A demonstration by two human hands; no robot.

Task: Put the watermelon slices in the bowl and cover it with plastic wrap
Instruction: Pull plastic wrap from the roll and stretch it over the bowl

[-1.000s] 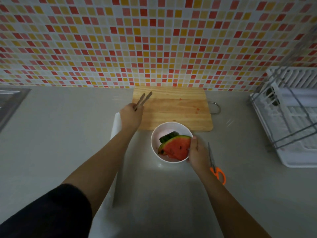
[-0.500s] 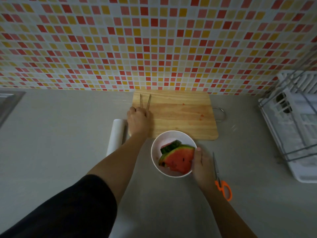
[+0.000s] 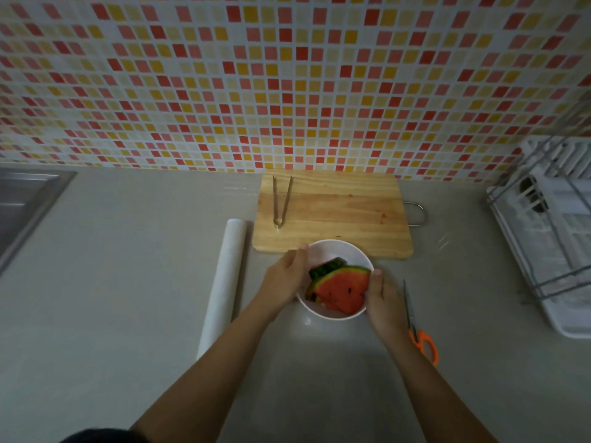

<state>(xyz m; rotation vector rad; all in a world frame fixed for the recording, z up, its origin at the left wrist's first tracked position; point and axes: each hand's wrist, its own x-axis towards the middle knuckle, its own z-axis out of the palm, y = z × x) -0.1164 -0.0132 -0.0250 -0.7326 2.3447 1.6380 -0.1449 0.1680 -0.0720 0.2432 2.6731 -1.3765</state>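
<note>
1. left hand (image 3: 284,279) at center frame, pressed on the left side of the bowl (image 3: 347,252), thumb up by the far rim, fingers curved round the wall; holds it.
2. right hand (image 3: 382,298) on the bowl's right side, thumb tip on the rim, other fingers hidden under and behind the bowl; holds it too.
3. Hands apart, one on each side, bowl between them. Both forearms come in from the bottom edge, with a dark sleeve at lower left.
4. Bowl is white and sits on the grey counter (image 3: 128,282) just below center, touching or just beside the near edge of the cutting board (image 3: 332,215); cannot tell which.
5. watermelon slices (image 3: 342,289) are in the bowl, red flesh up, green rind toward the upper left. Top slice leans across the others; count unclear.
6. plastic wrap roll (image 3: 224,282) lies on the counter left of the left hand, long axis running up-down in the frame, untouched. No wrap on the bowl.
7. tongs (image 3: 281,203) lie on the left part of the board, tips spread toward the wall.
8. scissors (image 3: 425,345) with orange handles lie on the counter just right of the right wrist, blades pointing up-frame.
9. dish rack (image 3: 550,235) is at the right edge, sink (image 3: 22,199) at the left edge, and tiled wall (image 3: 287,75) fills the top half.
</note>
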